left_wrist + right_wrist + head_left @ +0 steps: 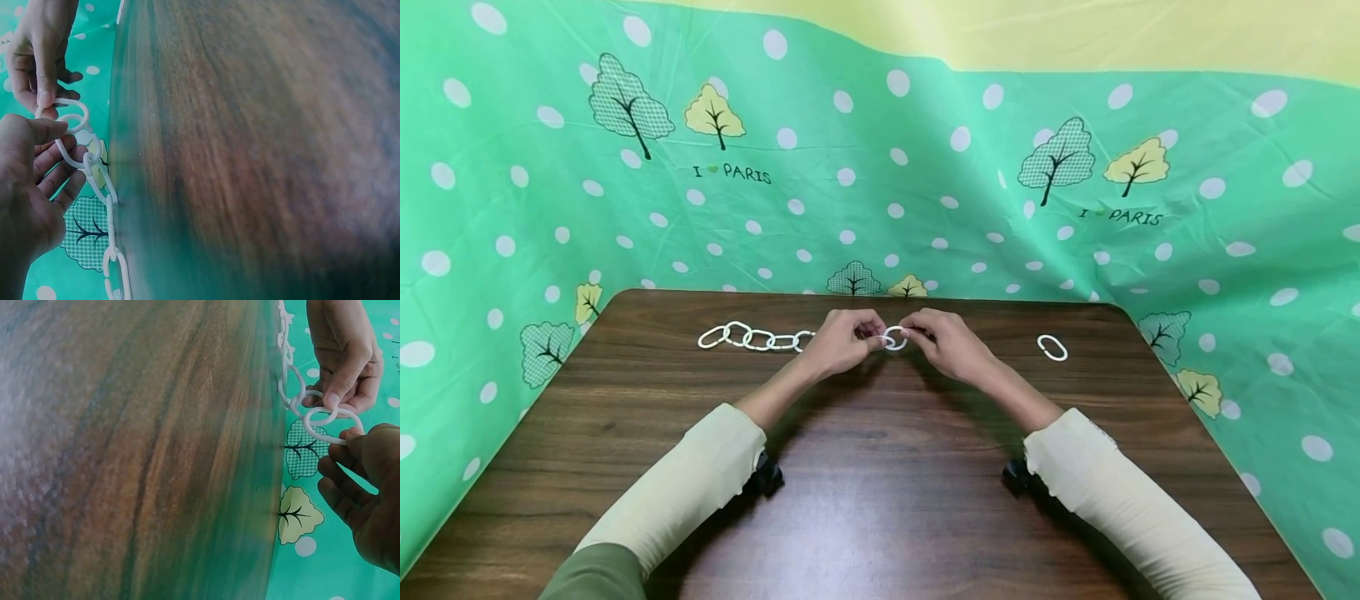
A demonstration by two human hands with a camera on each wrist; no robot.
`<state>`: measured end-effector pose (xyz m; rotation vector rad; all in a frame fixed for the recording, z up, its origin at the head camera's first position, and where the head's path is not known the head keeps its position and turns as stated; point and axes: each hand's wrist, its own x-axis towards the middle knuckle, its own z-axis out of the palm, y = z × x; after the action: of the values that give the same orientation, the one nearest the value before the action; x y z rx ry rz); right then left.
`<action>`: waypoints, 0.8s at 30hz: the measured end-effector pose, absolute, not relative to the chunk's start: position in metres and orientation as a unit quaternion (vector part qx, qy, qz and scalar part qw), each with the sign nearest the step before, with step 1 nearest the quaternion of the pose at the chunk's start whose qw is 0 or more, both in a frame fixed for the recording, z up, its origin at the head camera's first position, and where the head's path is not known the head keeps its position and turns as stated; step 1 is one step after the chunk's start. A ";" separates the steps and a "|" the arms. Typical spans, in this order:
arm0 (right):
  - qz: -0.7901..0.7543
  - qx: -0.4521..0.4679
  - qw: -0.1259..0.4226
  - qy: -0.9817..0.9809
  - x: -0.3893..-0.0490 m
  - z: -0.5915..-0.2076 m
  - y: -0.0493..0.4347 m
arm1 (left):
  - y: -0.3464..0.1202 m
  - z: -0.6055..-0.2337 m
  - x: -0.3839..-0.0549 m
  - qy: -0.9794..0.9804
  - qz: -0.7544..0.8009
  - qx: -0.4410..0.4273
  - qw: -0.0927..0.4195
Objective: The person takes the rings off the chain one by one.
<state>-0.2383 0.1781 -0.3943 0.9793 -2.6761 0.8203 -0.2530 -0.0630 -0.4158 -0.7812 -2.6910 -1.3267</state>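
Note:
A chain of white oval plastic links lies along the far part of the table and runs to the right, partly behind my left hand. That hand pinches a link near the chain's right end between thumb and fingers. My right hand pinches another white link by its right side. In the right wrist view this link passes through the link in the left hand. The left wrist view shows both hands close together, with the chain hanging down beside them.
One loose white link lies on the brown wooden table to the right of the hands. A green dotted cloth with printed trees stands behind the table's far edge.

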 end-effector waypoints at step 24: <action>0.272 0.313 0.096 -0.905 -0.239 -0.396 0.182 | -0.062 -0.412 -0.253 -0.867 -0.436 -0.242 0.018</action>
<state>-0.2388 0.1822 -0.3955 0.9278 -2.6809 0.8057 -0.2527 -0.0616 -0.4120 -0.7509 -2.6909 -1.3548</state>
